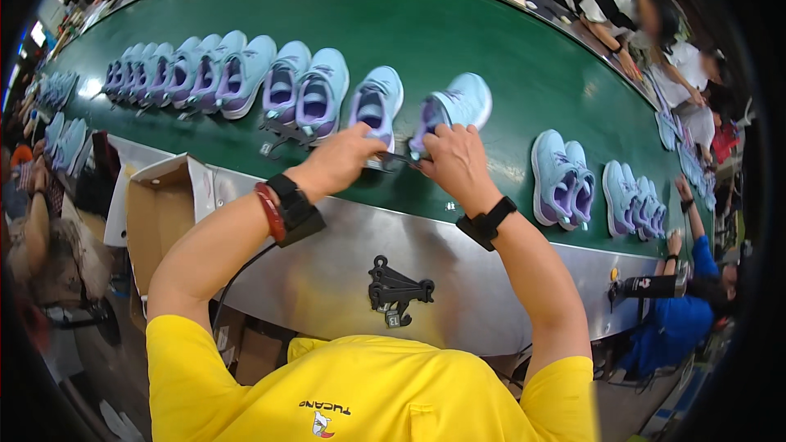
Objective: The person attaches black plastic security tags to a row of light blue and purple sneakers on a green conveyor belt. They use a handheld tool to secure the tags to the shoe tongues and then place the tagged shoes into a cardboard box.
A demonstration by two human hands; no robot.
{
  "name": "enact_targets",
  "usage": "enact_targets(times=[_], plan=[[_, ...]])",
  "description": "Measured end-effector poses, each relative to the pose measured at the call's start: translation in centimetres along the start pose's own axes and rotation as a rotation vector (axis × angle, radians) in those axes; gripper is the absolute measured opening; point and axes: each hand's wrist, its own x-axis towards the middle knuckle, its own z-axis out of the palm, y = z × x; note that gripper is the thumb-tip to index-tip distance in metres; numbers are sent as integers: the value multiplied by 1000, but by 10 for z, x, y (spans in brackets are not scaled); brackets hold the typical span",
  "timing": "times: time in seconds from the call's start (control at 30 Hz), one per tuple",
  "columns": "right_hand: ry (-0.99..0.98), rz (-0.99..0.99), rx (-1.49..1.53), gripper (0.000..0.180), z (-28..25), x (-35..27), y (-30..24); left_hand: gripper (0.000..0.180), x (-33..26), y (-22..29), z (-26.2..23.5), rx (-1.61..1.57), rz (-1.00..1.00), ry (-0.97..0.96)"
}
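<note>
Yellow short-sleeved shirt [368, 381], small dark lettering [325, 408] plus bird print [322, 423]. 2 black wrist straps [500, 211], boxy black modules [304, 225]. Left wrist: red bracelet [268, 209], thin black cable [238, 275].

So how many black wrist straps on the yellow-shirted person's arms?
2. One black strap sits behind the left hand, the other black strap behind the right hand. Both show plainly; the red bracelet isn't counted.

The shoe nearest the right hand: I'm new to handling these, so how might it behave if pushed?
The shoe seems unlikely to roll, given its long white sole. Its upper looks like fabric, so it may flex when squeezed.
</note>
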Motion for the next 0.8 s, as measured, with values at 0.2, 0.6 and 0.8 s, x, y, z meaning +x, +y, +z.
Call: enact_targets(times=[0.2,0.6,0.8], plan=[[191,-31,393,50,31,-20,28,32,0,-22,18,67,-27,-147],[138,778,-95,68,-33,-196,145,36,16,-5,10,274,-117,-327],[251,525,-23,33,0,-223,164,49,18,5,7,218,-185,-372]])
